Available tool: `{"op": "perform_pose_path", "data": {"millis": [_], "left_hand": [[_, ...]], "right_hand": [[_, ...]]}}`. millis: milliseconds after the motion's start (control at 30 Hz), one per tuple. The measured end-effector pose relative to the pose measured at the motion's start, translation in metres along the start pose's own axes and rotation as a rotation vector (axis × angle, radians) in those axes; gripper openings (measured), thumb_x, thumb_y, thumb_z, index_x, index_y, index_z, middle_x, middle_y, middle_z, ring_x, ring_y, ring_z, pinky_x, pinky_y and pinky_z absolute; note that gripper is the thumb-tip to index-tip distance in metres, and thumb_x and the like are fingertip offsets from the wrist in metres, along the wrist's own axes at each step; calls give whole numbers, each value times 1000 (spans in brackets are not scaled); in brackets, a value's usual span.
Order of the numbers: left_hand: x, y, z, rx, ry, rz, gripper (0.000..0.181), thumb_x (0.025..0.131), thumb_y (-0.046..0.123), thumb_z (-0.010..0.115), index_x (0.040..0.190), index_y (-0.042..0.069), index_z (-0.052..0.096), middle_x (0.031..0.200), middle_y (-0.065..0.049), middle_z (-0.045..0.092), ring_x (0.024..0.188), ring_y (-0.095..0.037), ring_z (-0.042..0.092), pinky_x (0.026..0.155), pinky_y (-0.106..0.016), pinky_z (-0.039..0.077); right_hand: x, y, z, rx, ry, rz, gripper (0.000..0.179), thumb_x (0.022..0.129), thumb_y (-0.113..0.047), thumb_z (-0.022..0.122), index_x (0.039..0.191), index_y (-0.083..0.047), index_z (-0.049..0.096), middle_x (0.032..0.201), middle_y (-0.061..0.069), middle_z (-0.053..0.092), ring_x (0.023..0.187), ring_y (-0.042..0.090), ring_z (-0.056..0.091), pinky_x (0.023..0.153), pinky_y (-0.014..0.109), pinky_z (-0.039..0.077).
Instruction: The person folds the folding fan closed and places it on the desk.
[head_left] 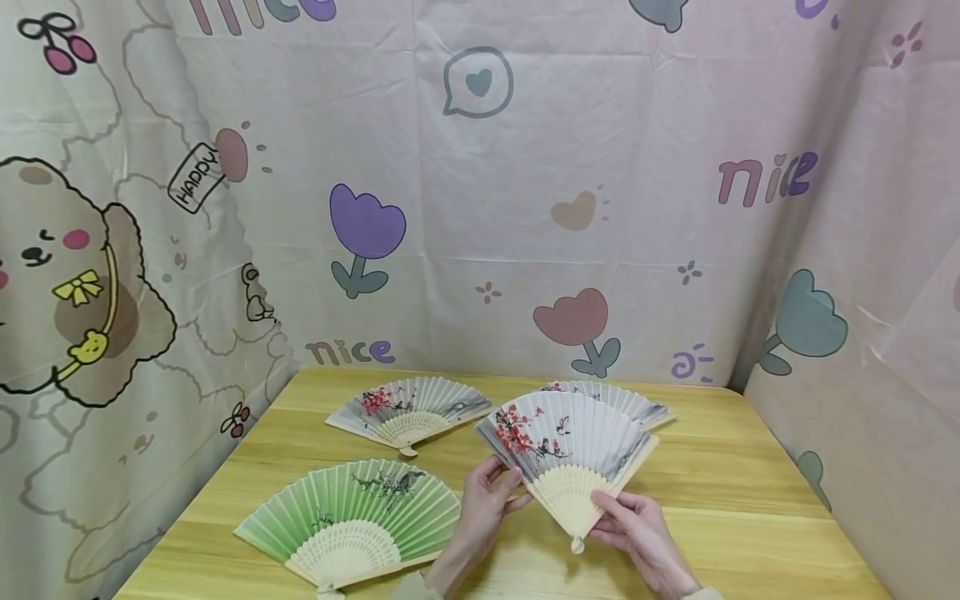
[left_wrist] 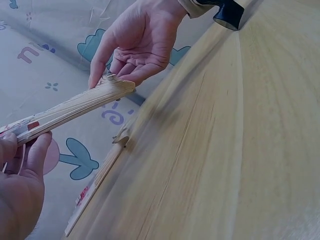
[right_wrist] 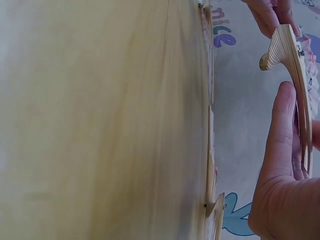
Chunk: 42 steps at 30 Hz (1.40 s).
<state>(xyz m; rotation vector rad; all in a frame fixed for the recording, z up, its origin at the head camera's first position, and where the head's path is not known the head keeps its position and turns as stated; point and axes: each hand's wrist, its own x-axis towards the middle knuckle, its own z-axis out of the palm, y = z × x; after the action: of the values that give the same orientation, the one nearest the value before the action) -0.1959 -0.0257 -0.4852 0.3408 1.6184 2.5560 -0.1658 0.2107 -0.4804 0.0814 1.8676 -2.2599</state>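
A spread white folding fan [head_left: 558, 425] with red blossoms and pale wooden ribs is held up above the table. At its left edge, my left hand [head_left: 482, 507] pinches the outer rib between thumb and fingers. The right hand [head_left: 639, 533] grips the lower ribs near the pivot, thumb on the front and fingers behind. Seen edge-on in the left wrist view, the ribs [left_wrist: 75, 104] run between both hands. Just left of my left hand lies a spread green fan [head_left: 375, 508]. Behind the held fan is another white fan [head_left: 648, 410], partly hidden.
A further white fan [head_left: 431, 400] with red blossoms lies spread at the back left of the wooden table [head_left: 750, 533]. Patterned cloth [head_left: 480, 208] hangs behind the table and along both sides.
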Motion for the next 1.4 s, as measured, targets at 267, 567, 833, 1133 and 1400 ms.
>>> {"op": "perform_pose_path", "data": {"millis": [267,567,833,1133,1400], "left_hand": [[0,0,0,-7,-7,-15,49,100,4,57,142,-15,40,125,-17,59,104,-15,71,95,-32,63],[-1,-2,0,14,-31,-13,48,101,4,56,141,-16,40,123,-14,60,102,-14,71,94,-32,63],[1,-2,0,-9,-4,-56,48,98,4,61,139,-15,43,115,-4,64,100,-14,71,90,-31,65],[1,-3,0,-43,-16,-61,52,97,7,63,140,-15,42,114,-3,64,103,-14,70,92,-35,64],[0,-2,0,-52,-39,-70,52,98,8,63,140,-16,41,113,-3,65,102,-14,70,88,-31,65]], "right_hand": [[1,1,2,-40,30,-6,16,100,-16,60,106,-3,68,85,2,76,78,14,74,81,30,68],[0,1,5,-69,74,-30,30,97,-10,62,118,11,63,91,8,78,81,15,75,81,31,68],[-1,0,5,-86,53,-43,36,97,-11,63,122,16,59,96,10,79,82,16,76,82,31,68],[-2,0,4,-82,21,-44,38,99,-12,61,124,16,58,96,7,79,83,15,76,82,31,68],[-2,0,5,-113,12,-48,44,97,-15,64,125,18,56,93,3,79,80,14,75,81,30,68]]}}
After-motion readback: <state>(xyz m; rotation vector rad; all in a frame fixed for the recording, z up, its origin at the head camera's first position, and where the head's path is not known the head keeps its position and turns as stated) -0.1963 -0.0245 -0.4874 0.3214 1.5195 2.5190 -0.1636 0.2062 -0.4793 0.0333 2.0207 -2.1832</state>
